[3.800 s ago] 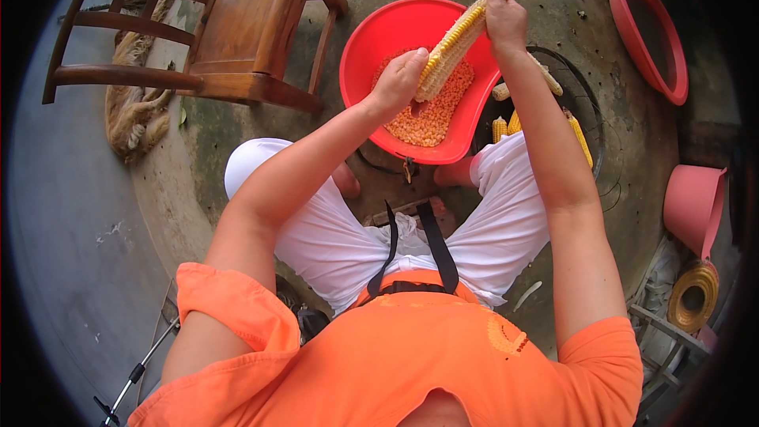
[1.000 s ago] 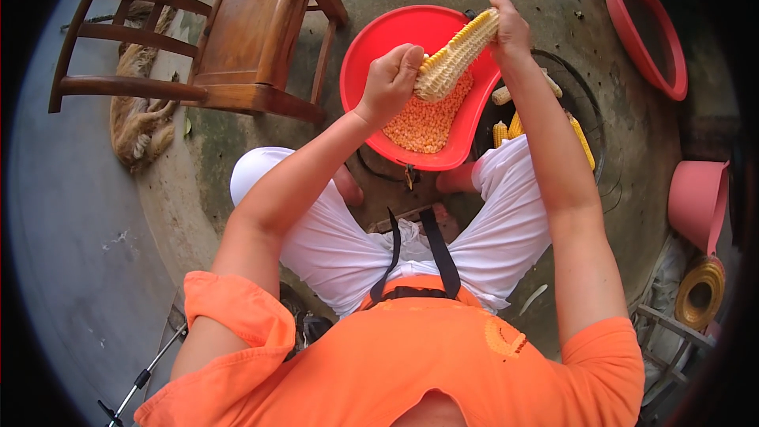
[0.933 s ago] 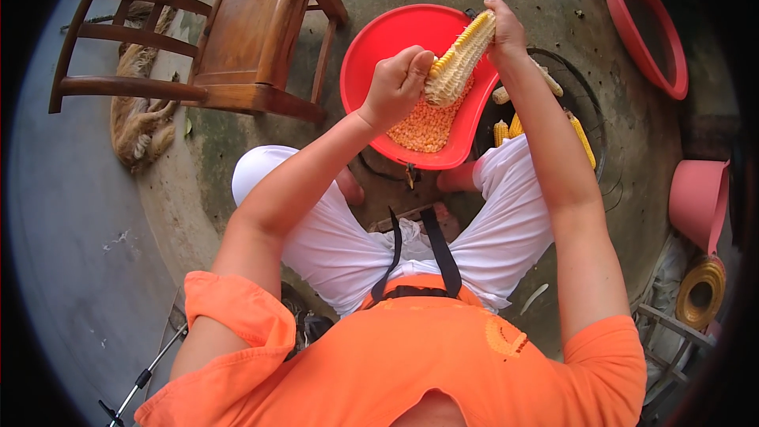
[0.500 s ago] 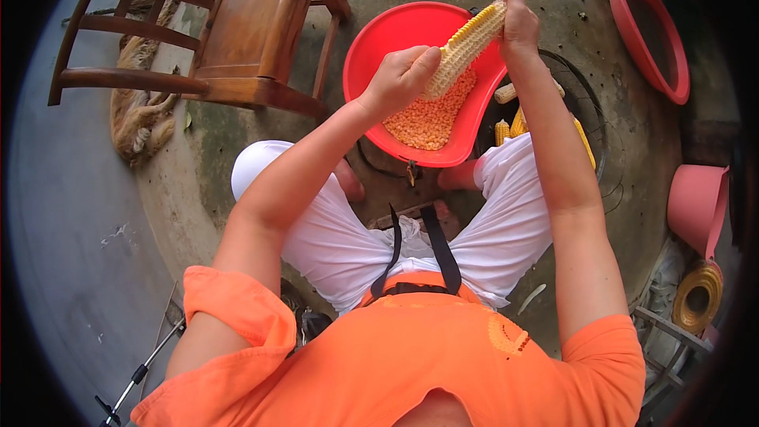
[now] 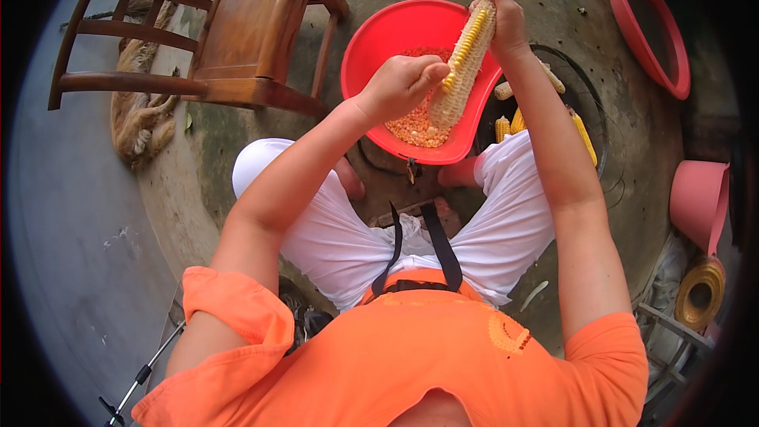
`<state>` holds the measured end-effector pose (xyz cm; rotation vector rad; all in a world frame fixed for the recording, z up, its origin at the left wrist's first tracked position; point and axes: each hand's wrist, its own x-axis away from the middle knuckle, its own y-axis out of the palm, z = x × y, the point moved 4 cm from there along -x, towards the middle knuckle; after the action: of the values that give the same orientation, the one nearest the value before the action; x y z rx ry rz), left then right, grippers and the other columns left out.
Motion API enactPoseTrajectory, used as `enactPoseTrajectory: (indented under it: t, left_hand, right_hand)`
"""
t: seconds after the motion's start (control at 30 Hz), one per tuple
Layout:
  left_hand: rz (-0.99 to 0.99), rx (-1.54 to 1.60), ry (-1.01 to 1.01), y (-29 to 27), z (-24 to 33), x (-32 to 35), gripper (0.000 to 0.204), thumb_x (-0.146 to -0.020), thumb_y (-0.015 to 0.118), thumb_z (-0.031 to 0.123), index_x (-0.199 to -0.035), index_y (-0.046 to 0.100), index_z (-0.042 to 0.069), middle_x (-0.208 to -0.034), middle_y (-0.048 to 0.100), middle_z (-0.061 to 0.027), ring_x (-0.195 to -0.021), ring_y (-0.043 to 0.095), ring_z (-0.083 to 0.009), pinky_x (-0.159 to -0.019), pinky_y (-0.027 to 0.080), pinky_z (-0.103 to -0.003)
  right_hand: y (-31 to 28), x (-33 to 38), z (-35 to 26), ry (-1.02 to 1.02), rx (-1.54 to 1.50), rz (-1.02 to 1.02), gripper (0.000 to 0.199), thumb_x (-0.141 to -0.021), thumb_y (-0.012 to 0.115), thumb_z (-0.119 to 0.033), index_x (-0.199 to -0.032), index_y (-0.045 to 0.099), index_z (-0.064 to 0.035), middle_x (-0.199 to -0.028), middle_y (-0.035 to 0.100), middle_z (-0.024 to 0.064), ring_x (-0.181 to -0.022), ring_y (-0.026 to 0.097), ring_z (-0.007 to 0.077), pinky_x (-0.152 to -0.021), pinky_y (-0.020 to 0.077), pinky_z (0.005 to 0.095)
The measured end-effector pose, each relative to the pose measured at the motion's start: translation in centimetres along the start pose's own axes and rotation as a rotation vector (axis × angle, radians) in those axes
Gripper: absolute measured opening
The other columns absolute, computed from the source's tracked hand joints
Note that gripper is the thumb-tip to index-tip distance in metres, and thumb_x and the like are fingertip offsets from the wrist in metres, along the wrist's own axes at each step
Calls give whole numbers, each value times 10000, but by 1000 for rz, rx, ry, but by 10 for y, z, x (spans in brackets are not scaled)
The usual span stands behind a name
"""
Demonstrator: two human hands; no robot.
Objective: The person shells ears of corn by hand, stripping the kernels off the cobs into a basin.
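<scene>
A mostly stripped corn cob (image 5: 473, 63) is tilted over a red basin (image 5: 371, 43), with a strip of yellow kernels left along it. My right hand (image 5: 508, 22) is closed around its upper end. My left hand (image 5: 399, 85) is closed at the cob's left side, its thumb against the kernel strip; its other fingers are curled and partly hidden. Loose orange-yellow kernels (image 5: 411, 128) lie in the basin below the cob.
Yellow corn ears (image 5: 583, 138) and a stripped cob (image 5: 504, 91) lie right of the basin. A wooden chair (image 5: 245, 32) stands at the left, with a tan furry animal (image 5: 142, 122) behind it. A red tub (image 5: 648, 28) and a pink bucket (image 5: 698, 196) are at the right.
The cob has turned steeper and its upper end has shifted left, with more of the kernel strip facing up. My right hand moved left with it; my left hand tilted slightly.
</scene>
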<state>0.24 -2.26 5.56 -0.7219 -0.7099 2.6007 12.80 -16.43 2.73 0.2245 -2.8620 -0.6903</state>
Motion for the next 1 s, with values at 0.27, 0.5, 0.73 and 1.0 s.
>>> enactPoseTrajectory:
  t: [0.27, 0.5, 0.73, 1.0]
  left_hand:
    - [-88, 59, -330, -1, -22, -7, 497, -908, 363, 421, -670, 520, 14, -603, 524, -127, -582, 539, -281, -561, 419, -369]
    - [120, -78, -4, -5, 2, 0, 326, -913, 398, 265, -750, 531, 16, -641, 522, -146, -593, 528, -298, -545, 425, -349]
    - [85, 293, -388, -3, -30, -4, 383, -888, 451, 388, -820, 549, 24, -662, 539, -137, -605, 547, -241, -568, 426, -309]
    - [-34, -230, -145, -3, -10, -3, 353, -888, 439, 352, -758, 526, 37, -669, 547, -133, -622, 555, -303, -542, 426, -370]
  right_hand:
    - [-5, 5, -11, -204, 58, 245, 166, -761, 618, -210, -689, 557, -73, -623, 522, -8, -537, 490, 97, -503, 385, 241]
    - [11, 9, -1, -34, -62, 4, 201, -763, 615, -224, -676, 559, -51, -621, 535, 10, -527, 488, 99, -501, 386, 238]
    - [4, 12, -12, -152, 165, 170, 219, -764, 621, -237, -643, 563, -64, -600, 533, -9, -520, 479, 80, -498, 377, 230]
    - [11, 13, -1, -90, 164, 105, 225, -762, 625, -247, -654, 567, -58, -620, 536, -16, -548, 477, 69, -517, 370, 219]
